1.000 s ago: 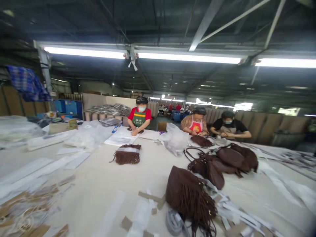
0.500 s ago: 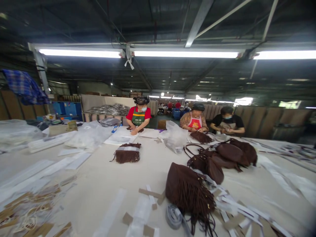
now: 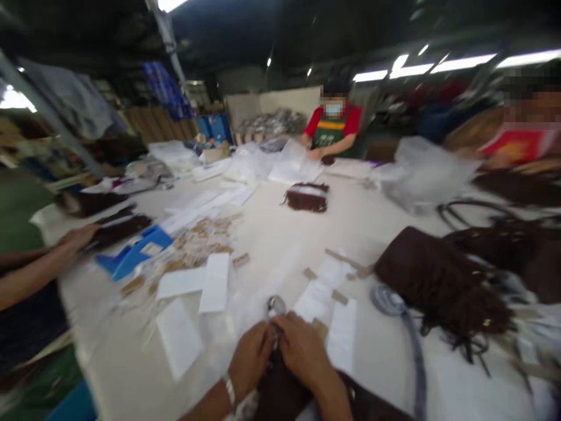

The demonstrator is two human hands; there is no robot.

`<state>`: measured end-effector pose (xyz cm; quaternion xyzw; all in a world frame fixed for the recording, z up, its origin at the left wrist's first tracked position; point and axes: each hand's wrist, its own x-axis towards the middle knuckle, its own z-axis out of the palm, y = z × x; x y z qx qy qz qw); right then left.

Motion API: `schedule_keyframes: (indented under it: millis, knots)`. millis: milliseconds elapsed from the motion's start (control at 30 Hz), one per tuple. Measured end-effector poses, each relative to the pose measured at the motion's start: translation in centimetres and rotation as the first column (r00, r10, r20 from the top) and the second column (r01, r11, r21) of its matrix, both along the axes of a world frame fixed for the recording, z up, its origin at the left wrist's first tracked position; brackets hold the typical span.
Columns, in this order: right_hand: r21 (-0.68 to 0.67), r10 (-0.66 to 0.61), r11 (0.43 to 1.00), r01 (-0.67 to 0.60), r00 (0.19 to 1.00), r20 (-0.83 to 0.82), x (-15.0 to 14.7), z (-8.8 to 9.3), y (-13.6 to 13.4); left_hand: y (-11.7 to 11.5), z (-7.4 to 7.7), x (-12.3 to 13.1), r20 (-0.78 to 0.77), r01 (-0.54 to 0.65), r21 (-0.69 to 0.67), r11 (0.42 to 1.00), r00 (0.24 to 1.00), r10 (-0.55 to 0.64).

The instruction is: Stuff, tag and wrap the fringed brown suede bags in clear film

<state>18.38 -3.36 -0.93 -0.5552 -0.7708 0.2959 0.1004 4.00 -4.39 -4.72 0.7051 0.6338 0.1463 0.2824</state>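
Observation:
My left hand and my right hand are together at the near edge of the table, fingers curled round a small shiny metal ring and the top of a dark brown piece that lies under my wrists. The picture is smeared by motion. A brown fringed bag lies to the right of my hands, with a grey strap coiled beside it. White paper slips lie in front of my hands.
A co-worker's hand at the left rests on dark fringe by a blue box. A small fringed bag lies mid-table. Clear plastic bags, more brown bags and people across the table stand beyond.
The view has swung down and to the left. My two hands, unseen before, now show at the bottom, closed together on the ring and brown piece.

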Motion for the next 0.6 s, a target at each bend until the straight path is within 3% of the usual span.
schedule_keyframes:
  millis: [67, 167, 300, 467, 600]
  knots:
    - [0.010, 0.010, 1.000, -0.010, 1.000, -0.010, -0.2, -1.7, 0.4, -0.6, -1.6, -1.0, -0.165, 0.153, 0.019, 0.988, 0.975, -0.148]
    - [-0.002, 0.031, 1.000, -0.031, 0.999, -0.008, 0.1, -2.8, 0.8, -1.2, -2.4, -1.2, -0.228, 0.218, 0.053, 0.974, 0.953, -0.201]
    - [0.008, 0.016, 1.000, -0.017, 0.998, 0.058, 0.3, -2.6, 0.7, -0.9, -2.2, -1.4, -0.065, 0.259, 0.084, 0.962, 0.965, -0.254]
    - [0.035, -0.017, 0.999, 0.013, 0.994, 0.106, 0.2, -2.5, 0.7, 1.3, -2.9, -3.5, 0.276, 0.361, 0.029, 0.932, 0.894, -0.354]
    - [0.019, -0.020, 1.000, 0.018, 0.997, 0.069, 0.6, -2.6, 0.6, 2.6, -3.1, -4.2, 0.356, 0.380, -0.041, 0.924, 0.870, -0.342]
